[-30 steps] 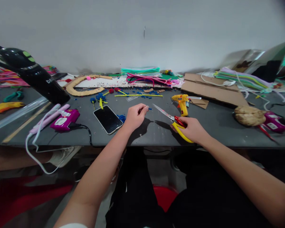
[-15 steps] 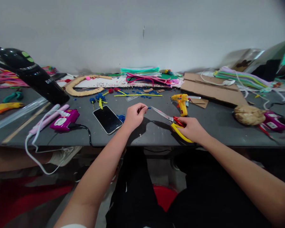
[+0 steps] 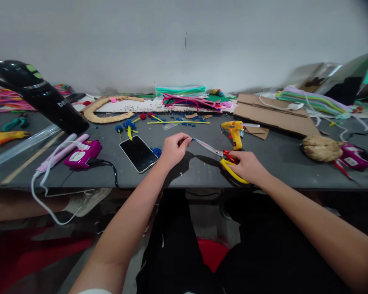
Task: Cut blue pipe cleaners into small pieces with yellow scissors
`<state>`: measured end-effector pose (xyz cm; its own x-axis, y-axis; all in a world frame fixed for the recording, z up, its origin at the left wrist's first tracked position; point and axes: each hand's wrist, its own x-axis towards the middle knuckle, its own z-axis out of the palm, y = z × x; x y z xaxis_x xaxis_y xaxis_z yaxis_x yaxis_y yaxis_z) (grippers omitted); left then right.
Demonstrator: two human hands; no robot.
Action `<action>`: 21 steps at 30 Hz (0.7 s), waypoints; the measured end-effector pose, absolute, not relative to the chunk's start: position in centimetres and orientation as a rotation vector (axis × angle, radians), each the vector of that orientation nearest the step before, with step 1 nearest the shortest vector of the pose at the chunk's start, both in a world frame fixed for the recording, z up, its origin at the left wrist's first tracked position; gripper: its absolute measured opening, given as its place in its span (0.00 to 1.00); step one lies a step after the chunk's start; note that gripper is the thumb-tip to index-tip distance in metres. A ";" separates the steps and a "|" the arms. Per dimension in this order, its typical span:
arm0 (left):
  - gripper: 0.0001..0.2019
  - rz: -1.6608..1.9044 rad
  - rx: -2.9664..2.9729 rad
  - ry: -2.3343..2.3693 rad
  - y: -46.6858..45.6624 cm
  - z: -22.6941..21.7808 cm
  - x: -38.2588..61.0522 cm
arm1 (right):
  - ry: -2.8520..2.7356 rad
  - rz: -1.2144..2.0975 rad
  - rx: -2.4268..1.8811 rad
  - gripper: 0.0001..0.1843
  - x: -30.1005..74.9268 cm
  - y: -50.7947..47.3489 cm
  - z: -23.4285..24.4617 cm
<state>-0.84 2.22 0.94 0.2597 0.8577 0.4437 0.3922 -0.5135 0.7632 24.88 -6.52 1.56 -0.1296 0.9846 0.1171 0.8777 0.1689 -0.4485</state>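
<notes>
My left hand (image 3: 175,149) is closed in a pinch, fingertips around a short blue piece of pipe cleaner (image 3: 193,139) of which only the end shows. My right hand (image 3: 248,165) grips scissors (image 3: 213,150) by their red and yellow handles. Their blades point left, and the tips meet the blue end just beyond my left fingertips. Left of my left hand lies a phone (image 3: 138,154) with a dark screen, with blue fluff (image 3: 156,152) partly hidden behind my wrist. A yellow glue gun (image 3: 235,132) lies beyond my right hand.
At the left are a black cylindrical device (image 3: 49,94) and a purple box (image 3: 83,155) with cables. Behind lie a horseshoe-shaped piece (image 3: 110,119), a yellow pipe cleaner (image 3: 178,123) and pink stems (image 3: 191,101). Cardboard (image 3: 272,116) and a tan lump (image 3: 321,148) are at right.
The scissor tips have come left and now touch the blue pipe cleaner, with the blades looking closer together. My left hand has barely moved.
</notes>
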 end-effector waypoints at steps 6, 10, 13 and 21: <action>0.10 1.193 2.039 1.131 2.2 0.9 -0.9 | -2.083 0.377 -1.784 0.11 25.0 -6.4 1.3; 0.10 1.189 2.053 1.134 2.3 0.7 -0.9 | -2.085 0.375 -1.777 0.13 25.0 -6.4 1.4; 0.10 1.186 2.060 1.137 2.4 0.8 -1.0 | -2.088 0.368 -1.768 0.13 25.0 -6.5 1.6; 0.10 1.186 2.090 1.143 2.3 0.8 -1.0 | -2.078 0.388 -1.774 0.11 24.9 -6.5 1.7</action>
<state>-1.03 2.28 0.85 0.2771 0.8427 0.4616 0.4303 -0.5383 0.7246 24.94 -6.46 1.65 -0.1311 0.9856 0.1065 0.8807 0.1651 -0.4440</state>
